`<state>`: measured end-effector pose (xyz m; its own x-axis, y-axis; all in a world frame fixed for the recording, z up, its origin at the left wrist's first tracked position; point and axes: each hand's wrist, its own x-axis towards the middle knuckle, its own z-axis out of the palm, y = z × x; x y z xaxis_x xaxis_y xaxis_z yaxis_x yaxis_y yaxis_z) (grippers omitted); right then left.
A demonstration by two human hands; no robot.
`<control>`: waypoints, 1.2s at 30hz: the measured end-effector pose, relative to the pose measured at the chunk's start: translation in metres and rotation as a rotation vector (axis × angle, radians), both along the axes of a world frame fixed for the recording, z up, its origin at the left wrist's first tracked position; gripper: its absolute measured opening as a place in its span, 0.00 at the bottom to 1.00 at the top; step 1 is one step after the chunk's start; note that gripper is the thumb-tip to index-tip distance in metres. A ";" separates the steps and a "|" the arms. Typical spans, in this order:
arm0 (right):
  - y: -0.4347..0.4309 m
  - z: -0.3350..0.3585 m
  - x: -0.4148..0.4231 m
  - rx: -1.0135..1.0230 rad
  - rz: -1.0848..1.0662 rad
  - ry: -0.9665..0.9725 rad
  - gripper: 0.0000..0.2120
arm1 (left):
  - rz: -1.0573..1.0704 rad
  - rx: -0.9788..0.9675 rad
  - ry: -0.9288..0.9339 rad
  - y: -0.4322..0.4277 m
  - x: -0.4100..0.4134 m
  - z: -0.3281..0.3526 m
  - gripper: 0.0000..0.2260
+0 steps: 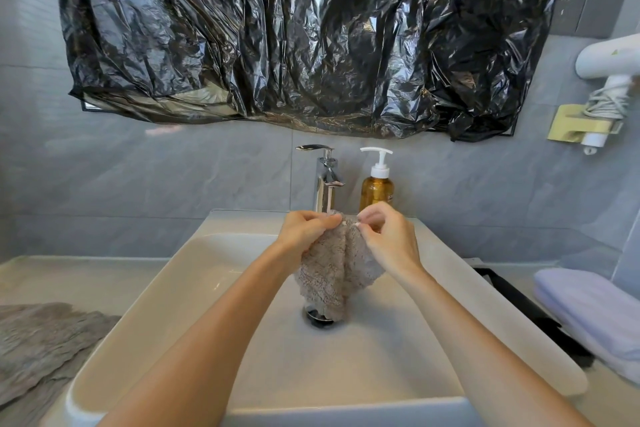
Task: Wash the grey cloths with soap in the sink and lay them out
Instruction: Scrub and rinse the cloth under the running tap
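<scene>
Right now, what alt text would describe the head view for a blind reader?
A left hand and right hand pinch the top edge of a grey cloth hanging over a sink below the tap. A soap bottle stands behind; another grey cloth lies on the counter at left.

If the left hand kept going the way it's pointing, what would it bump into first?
Probably the chrome tap just behind it. The left hand pinches the grey cloth and points forward toward the tap, though depth is hard to judge.

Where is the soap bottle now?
Head view: the amber pump soap bottle stands at the back of the white sink, right of the chrome faucet.
</scene>
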<state>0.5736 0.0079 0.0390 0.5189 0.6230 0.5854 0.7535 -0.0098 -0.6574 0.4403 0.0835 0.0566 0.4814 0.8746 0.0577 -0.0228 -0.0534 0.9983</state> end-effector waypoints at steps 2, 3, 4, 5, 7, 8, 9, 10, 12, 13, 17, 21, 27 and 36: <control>0.002 0.003 -0.001 0.054 0.138 0.175 0.03 | -0.044 -0.155 -0.062 -0.001 -0.001 0.002 0.09; 0.000 0.007 -0.005 0.026 0.259 0.339 0.02 | -0.058 -0.213 -0.116 0.000 -0.001 0.002 0.10; -0.001 0.010 -0.008 -0.034 0.381 0.490 0.05 | -0.065 -0.272 -0.185 0.001 -0.001 0.002 0.10; -0.002 0.011 -0.011 -0.100 0.483 0.602 0.09 | -0.070 -0.323 -0.257 0.002 0.000 0.002 0.08; -0.004 0.010 -0.012 -0.184 0.564 0.572 0.09 | -0.108 -0.380 -0.340 0.002 -0.002 0.002 0.06; -0.004 0.009 -0.011 -0.187 0.556 0.510 0.07 | -0.122 -0.380 -0.340 0.001 -0.002 0.003 0.06; -0.003 0.007 -0.010 -0.176 0.524 0.473 0.06 | -0.119 -0.359 -0.317 0.001 -0.002 0.001 0.07; -0.001 0.006 -0.008 -0.161 0.484 0.437 0.06 | -0.109 -0.332 -0.288 0.001 -0.002 0.000 0.07; 0.002 0.003 -0.005 -0.155 0.416 0.353 0.07 | -0.088 -0.256 -0.215 0.002 -0.001 -0.004 0.08; 0.002 0.002 -0.005 -0.162 0.404 0.315 0.08 | -0.077 -0.218 -0.170 0.002 -0.001 -0.006 0.09; 0.001 0.003 -0.010 -0.184 0.411 0.258 0.09 | -0.046 -0.118 -0.047 0.004 -0.001 -0.010 0.16; 0.001 0.003 -0.008 -0.207 0.432 0.297 0.13 | -0.074 -0.084 -0.059 0.007 -0.002 -0.010 0.17; 0.000 0.006 -0.005 -0.123 0.276 0.236 0.11 | -0.023 0.042 -0.072 0.005 0.010 -0.011 0.13; -0.002 0.001 -0.001 -0.103 0.342 0.317 0.12 | -0.159 0.110 0.050 0.010 -0.001 -0.016 0.30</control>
<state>0.5727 0.0058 0.0398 0.4167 0.8359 0.3574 0.4870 0.1267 -0.8641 0.4395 0.0931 0.0402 0.6173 0.7774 0.1210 0.0099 -0.1614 0.9868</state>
